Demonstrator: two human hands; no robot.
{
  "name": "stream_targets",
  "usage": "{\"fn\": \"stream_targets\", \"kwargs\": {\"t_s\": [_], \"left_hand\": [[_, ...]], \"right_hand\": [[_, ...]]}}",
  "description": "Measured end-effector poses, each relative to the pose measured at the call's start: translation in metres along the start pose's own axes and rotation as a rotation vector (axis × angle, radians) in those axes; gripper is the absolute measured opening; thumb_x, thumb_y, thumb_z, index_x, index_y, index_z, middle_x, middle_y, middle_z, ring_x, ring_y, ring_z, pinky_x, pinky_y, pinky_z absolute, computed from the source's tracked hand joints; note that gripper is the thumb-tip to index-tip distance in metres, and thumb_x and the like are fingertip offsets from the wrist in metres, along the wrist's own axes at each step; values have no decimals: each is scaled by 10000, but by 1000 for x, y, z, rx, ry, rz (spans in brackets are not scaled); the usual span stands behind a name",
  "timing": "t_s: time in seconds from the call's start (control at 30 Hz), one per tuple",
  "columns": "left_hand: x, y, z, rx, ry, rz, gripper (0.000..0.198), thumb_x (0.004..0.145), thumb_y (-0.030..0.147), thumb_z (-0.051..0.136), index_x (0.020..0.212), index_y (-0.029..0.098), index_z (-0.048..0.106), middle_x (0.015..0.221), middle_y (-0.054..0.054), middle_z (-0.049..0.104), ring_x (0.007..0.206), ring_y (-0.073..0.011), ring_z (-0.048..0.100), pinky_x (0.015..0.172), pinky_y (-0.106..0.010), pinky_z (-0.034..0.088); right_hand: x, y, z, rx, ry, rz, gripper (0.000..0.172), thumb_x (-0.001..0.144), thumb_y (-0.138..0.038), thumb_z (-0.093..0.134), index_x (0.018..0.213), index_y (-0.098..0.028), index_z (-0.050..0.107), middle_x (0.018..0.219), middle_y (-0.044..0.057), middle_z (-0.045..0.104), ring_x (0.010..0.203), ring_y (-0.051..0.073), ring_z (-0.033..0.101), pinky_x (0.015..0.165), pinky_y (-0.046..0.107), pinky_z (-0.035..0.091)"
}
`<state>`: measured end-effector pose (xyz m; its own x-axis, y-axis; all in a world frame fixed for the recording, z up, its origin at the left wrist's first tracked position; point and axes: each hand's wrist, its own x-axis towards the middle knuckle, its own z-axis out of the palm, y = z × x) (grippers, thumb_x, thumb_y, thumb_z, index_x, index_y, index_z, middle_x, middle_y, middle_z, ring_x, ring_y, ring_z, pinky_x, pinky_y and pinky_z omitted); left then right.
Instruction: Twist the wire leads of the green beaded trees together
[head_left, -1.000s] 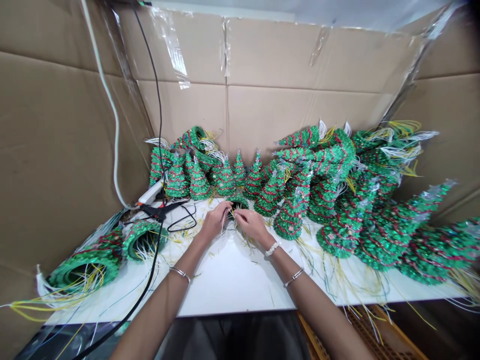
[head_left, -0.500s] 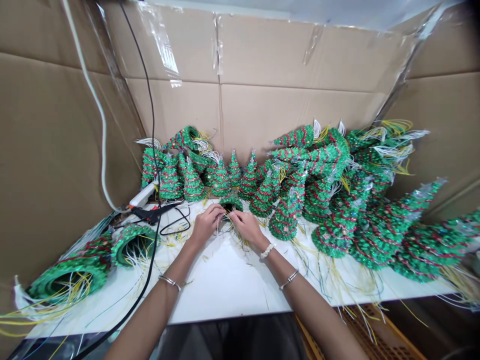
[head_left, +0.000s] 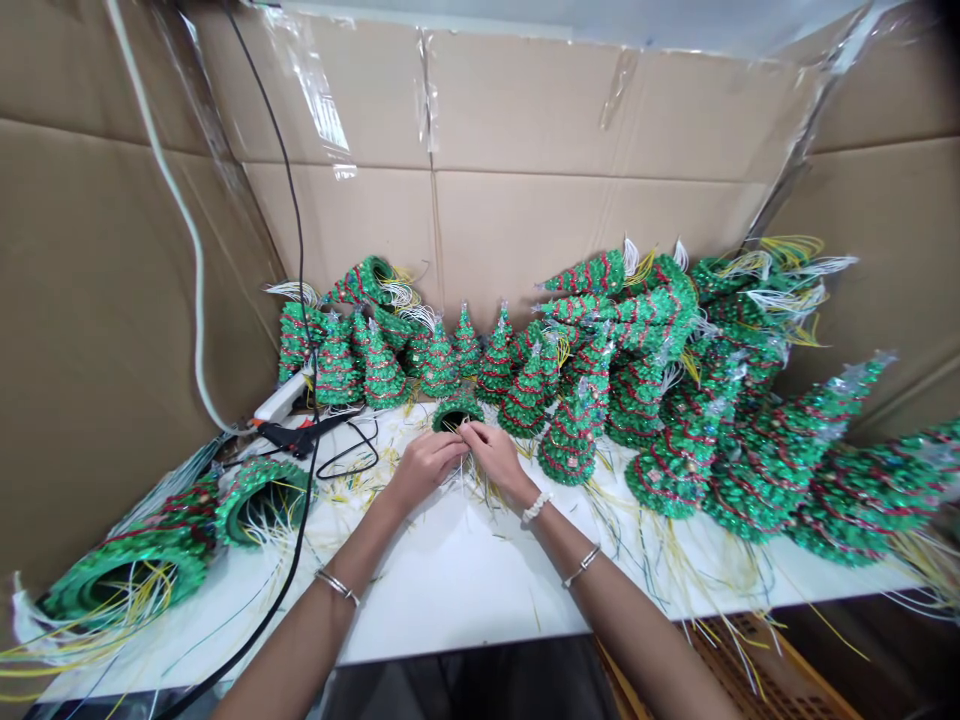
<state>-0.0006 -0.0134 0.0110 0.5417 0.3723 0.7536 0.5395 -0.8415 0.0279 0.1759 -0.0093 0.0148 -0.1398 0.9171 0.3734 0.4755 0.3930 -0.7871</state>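
Both hands meet at the middle of the table, in front of a small green tinsel Christmas tree lying with its hollow base toward me. My left hand is closed, its fingertips pinching thin wires that come from the base opening. Against it, my right hand pinches the same wires from the other side. The fingers partly hide the wire ends and the opening. Several small trees with red garland stand just behind.
Larger trees crowd the right side. At left lie two hollow trees with trailing wires. A black-and-orange glue gun rests by a white power strip; a black cable hangs in front. Cardboard walls enclose the white table.
My left hand has shifted right and slightly down, so its fingertips now meet those of my right hand. More of the small tree's base shows above the hands.
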Motion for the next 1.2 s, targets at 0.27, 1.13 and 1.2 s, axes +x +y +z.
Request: {"fn": "stream_targets", "kwargs": {"t_s": [0.27,1.13,1.2], "left_hand": [[2,6,-1,-8,-29,-14,177,946,157,552,1007,210,710,1027,-76,760,908,-181,707,796,-334,536],[-1,5,17,-85,20,-579,234,959,271,546,1130,221,697,1017,-52,728,930,-206,687,807,-326,551],[-4,3,20,-47,-6,-598,262,944,254,562,1166,219,697,1009,-63,719,905,-211,685,778,-326,553]], "right_hand": [[2,3,2,81,13,-35,273,938,-336,520,861,-224,757,818,11,735,720,169,609,684,263,425],[-8,-12,0,-250,11,8,271,959,-358,545,1061,-243,769,1019,60,751,882,209,651,755,297,421],[-11,-18,-3,-232,18,6,284,942,-368,563,1128,-244,737,1047,59,738,862,204,641,763,303,426]]}}
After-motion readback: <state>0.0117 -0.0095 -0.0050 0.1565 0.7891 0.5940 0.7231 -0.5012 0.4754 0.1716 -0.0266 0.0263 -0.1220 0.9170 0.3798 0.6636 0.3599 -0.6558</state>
